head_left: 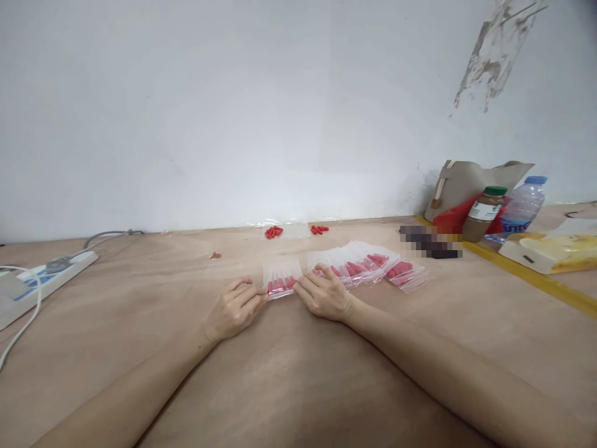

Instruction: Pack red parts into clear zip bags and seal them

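Note:
A small clear zip bag (282, 275) with several red pieces inside lies flat in front of me. My left hand (237, 306) pinches its near left corner, thumb and fingers closed together. At the near right corner, my right hand (324, 292) has its fingers bent and pressed on the bag's edge. To the right, partly behind my right hand, a row of overlapping filled bags (361, 264) holds more red pieces. Beyond them, near the wall, lie two little heaps of loose red pieces (273, 232) with clear plastic between them.
A power strip (69, 274) with cables lies at the left. On the right stand a grey bag (480, 180), a jar with a green lid (485, 214) and a plastic bottle (525, 202). A yellow tissue pack (555, 252) lies past a yellow strip (527, 277). A white wall borders the table.

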Demonstrator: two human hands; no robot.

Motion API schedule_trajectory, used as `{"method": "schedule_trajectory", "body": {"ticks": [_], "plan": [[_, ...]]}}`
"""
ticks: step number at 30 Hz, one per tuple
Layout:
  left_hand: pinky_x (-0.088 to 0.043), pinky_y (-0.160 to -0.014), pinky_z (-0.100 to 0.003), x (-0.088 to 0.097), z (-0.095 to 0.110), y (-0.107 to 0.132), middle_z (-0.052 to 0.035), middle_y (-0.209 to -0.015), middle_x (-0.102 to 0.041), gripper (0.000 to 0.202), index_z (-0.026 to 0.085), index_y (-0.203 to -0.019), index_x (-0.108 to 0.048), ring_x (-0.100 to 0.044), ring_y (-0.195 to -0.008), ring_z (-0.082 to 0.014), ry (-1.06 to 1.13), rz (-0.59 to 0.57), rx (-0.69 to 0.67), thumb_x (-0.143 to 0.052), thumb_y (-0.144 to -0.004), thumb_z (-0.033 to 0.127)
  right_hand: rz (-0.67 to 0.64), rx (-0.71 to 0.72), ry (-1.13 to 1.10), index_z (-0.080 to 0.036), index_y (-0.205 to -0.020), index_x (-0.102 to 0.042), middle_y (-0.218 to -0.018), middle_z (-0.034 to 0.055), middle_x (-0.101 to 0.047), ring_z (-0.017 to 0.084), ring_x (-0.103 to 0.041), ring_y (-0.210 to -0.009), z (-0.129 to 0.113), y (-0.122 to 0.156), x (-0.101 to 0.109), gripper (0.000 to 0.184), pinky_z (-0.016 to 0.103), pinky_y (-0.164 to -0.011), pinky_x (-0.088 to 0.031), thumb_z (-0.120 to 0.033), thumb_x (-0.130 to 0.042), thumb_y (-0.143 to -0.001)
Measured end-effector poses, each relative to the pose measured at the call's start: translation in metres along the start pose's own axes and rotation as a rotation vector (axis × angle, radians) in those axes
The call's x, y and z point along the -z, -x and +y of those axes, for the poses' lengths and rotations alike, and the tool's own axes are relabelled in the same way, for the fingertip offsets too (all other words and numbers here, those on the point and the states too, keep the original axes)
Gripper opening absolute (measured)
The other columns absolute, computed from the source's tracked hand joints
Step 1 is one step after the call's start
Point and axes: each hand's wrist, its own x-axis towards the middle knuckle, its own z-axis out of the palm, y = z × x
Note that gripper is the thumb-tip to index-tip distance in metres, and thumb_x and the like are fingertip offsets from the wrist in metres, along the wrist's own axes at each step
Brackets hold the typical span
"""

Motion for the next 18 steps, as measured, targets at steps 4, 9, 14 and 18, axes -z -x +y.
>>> {"method": "schedule_trajectory", "body": {"ticks": [4,9,14,18], "plan": [[-0.046,-0.071,-0.031,0.002,-0.003,0.002,-0.0004,-0.073,-0.064,0.015,0.016,-0.069,-0.050,-0.055,-0.059,-0.0101,0.019,-0.016,0.009,-0.050,-0.082,0.009,-0.015,-0.059,0.012,-0.016,-0.066,-0.053,-0.063,0.0006,-0.053,0.013,-0.044,-0.066,0.003,0.005,0.003,0.021,0.035,-0.078,-0.029,-0.010,-0.040,-0.083],[-0.045,-0.071,-0.030,0.004,-0.005,0.003,-0.0004,-0.073,-0.063,0.013,0.017,-0.071,-0.052,-0.054,-0.059,-0.0103,0.053,-0.042,0.008,-0.049,-0.081,0.010,-0.005,-0.129,-0.023,-0.016,-0.062,-0.051,-0.058,-0.0003,-0.052,0.011,-0.041,-0.060,0.001,0.006,-0.001,0.028,0.036,-0.083,-0.027,-0.023,-0.042,-0.087],[-0.043,-0.071,-0.032,0.007,-0.006,0.001,-0.0001,-0.063,-0.057,0.012,0.018,-0.067,-0.053,-0.052,-0.059,-0.0125,0.167,-0.141,0.096,-0.052,-0.079,0.021,-0.064,-0.145,-0.220,-0.016,-0.064,-0.054,-0.063,0.0006,-0.055,0.013,-0.045,-0.067,0.007,0.006,-0.003,0.033,0.037,-0.085,-0.026,-0.041,-0.046,-0.084],[-0.042,-0.080,-0.037,0.008,0.005,-0.013,-0.0080,-0.094,-0.059,0.024,0.017,-0.091,-0.058,-0.054,-0.088,-0.0212,0.265,-0.277,0.321,-0.050,-0.079,0.037,-0.264,-0.239,-0.435,-0.017,-0.084,-0.058,-0.083,0.0046,-0.060,0.017,-0.048,-0.082,0.032,0.015,0.019,0.037,0.034,-0.079,-0.029,-0.052,-0.054,-0.074]]}}
